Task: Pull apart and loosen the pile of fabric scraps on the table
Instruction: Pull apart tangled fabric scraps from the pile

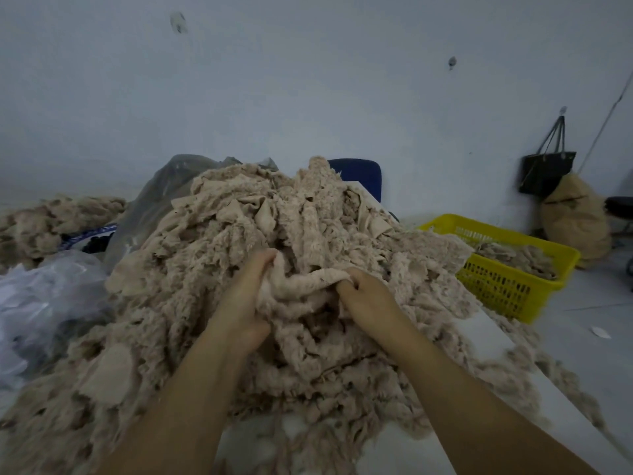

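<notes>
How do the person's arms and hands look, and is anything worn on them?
No sleeve shows on the left forearm or the right forearm. The left hand and the right hand wear no gloves, and I see no ring, watch or bracelet.

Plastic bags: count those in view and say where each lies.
2. A grey plastic bag rises behind the scrap pile on its left; a whitish plastic bag lies at the left edge. The pile may hide others.
</notes>
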Motion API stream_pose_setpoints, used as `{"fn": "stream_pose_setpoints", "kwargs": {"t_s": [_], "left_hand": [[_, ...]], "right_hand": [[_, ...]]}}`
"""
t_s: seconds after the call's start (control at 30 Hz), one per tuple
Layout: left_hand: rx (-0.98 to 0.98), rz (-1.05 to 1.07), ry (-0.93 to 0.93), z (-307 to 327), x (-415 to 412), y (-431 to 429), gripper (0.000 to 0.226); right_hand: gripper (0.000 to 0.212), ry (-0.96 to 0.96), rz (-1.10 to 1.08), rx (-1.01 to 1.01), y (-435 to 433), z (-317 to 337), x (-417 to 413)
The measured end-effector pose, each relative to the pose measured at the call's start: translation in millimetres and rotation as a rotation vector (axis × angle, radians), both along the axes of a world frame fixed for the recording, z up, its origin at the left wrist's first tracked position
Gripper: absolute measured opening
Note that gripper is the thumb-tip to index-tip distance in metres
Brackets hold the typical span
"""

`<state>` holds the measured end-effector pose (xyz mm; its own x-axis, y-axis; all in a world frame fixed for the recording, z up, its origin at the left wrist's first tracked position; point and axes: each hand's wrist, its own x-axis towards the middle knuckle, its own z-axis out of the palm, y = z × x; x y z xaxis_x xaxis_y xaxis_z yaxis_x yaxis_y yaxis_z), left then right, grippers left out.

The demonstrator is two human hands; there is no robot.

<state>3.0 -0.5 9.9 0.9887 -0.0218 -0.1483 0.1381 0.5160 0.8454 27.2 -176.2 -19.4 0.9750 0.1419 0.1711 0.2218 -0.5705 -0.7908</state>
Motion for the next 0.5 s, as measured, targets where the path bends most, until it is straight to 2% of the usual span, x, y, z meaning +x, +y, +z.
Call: {"fn": "stream_pose_setpoints", "kwargs": {"t_s": [0.07, 0.13, 0.2, 0.27, 0.33, 0.4, 0.43, 0.5], "left_hand": [[0.513, 0.019, -0.118, -6.2, -2.0, -6.2, 0.043], [0.956, -0.058, -0.253, -6.9, -5.3, -11.3, 0.040], [1.081, -0.113, -0.322, -0.9, -7.2, -9.2, 0.028], [0.941, -0.146, -0.326, 6.5, -8.6, 0.4, 0.032], [0.612, -0.231, -0.346, 17.5, -11.4, 9.4, 0.035], [0.376, -0.279, -0.341, 20.4, -11.6, 11.5, 0.035], [0.333, -0.263, -0.304, 19.4, -12.2, 9.2, 0.034], [0.318, -0.222, -0.191, 13.6, -11.1, 9.6, 0.028]], "right_hand": [[0.022, -0.033, -0.049, 0.053, 0.4, 6.4, -1.3], [0.018, -0.104, -0.063, 0.039, 0.6, 8.7, 1.5], [0.018, -0.130, -0.076, -0.041, -0.9, 7.7, 3.6], [0.011, -0.107, -0.094, -0.095, -8.7, 0.1, 7.7], [0.025, -0.020, -0.137, -0.084, -20.2, -13.0, 13.6], [0.022, 0.047, -0.140, -0.146, -26.1, -26.5, 20.3], [0.017, 0.063, -0.146, -0.171, -28.5, -31.8, 24.6], [0.015, 0.114, -0.223, -0.077, -35.5, -31.4, 31.8]]}}
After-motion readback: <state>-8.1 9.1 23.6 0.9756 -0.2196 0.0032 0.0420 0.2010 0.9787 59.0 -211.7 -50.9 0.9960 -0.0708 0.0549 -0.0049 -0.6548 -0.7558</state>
